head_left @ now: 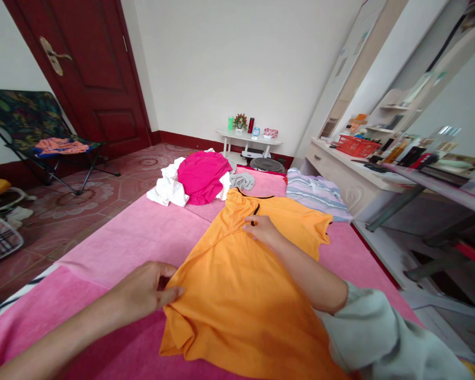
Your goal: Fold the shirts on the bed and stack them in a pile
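An orange shirt (241, 285) with black trim lies spread on a pink blanket (142, 237) that covers the bed. My left hand (148, 290) pinches the shirt's left side edge near the hem, fingers closed on the cloth. My right hand (261, 228) grips a fold of the shirt near its collar, fingers curled on the fabric. My right forearm lies across the shirt, with a pale grey-green sleeve pushed up at the elbow.
A pile with a magenta garment (201, 177) and white clothes (168, 187) sits at the bed's far end, beside a grey cloth (242, 181) and a striped garment (316, 192). A folding chair (35, 132) stands left by a red door. A dresser (340, 169) is right.
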A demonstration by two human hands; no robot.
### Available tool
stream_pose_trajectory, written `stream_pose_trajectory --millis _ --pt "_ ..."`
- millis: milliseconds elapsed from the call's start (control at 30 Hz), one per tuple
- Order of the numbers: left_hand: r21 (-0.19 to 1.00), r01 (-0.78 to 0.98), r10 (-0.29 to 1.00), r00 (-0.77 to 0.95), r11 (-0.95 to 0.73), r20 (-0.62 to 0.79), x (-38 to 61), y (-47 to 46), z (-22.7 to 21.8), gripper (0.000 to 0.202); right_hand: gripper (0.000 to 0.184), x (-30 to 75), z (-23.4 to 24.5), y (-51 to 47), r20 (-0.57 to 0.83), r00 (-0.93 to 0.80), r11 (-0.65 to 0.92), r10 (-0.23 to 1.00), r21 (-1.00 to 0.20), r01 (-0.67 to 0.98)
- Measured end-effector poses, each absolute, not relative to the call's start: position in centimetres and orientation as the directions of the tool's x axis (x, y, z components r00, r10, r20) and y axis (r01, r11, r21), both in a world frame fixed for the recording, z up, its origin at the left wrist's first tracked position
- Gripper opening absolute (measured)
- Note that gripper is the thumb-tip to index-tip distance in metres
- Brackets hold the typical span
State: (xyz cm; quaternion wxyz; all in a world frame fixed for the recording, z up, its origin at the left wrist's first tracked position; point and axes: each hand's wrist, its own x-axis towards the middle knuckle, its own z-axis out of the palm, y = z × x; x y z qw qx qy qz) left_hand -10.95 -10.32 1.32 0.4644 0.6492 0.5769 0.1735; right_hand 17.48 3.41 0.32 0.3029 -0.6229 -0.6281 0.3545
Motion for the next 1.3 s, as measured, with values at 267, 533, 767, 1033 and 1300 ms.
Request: stream_pose_trajectory --millis 267,533,767,1033,1300 --pt "0.959 0.179 0.838 0.469 0.220 -0.279 -7.6 -10.7 5.9 0.029 0.029 18.1 1.7 5.8 0.054 0.089 0.004 0.995 -0.872 0.490" --pt "0.912 0.389 0.783 0.524 0.131 -0.336 -1.7 -11.0 6.6 0.027 0.039 21.0 2.3 7.6 0.170 0.195 0.049 0.966 -0.861 0.507" --pt "0.838 0.521 0.598 0.623 0.163 -0.504 2.0 -11.4 4.6 0.024 0.027 23.7 0.5 7.2 0.183 0.240 -0.047 0.953 -0.695 0.718" --pt "0.684 0.645 0.840 0.536 -0.339 -0.089 2.5 -5.6 4.0 0.036 0.024 24.6 1.1 7.1 0.188 0.257 -0.169 0.948 -0.386 0.907" --pt "0.430 0.694 0.815 0.453 -0.577 0.362 2.7 1.0 -1.3 0.039 0.025 23.3 0.9 12.3 0.286 0.202 -0.103 0.937 -0.327 0.939"
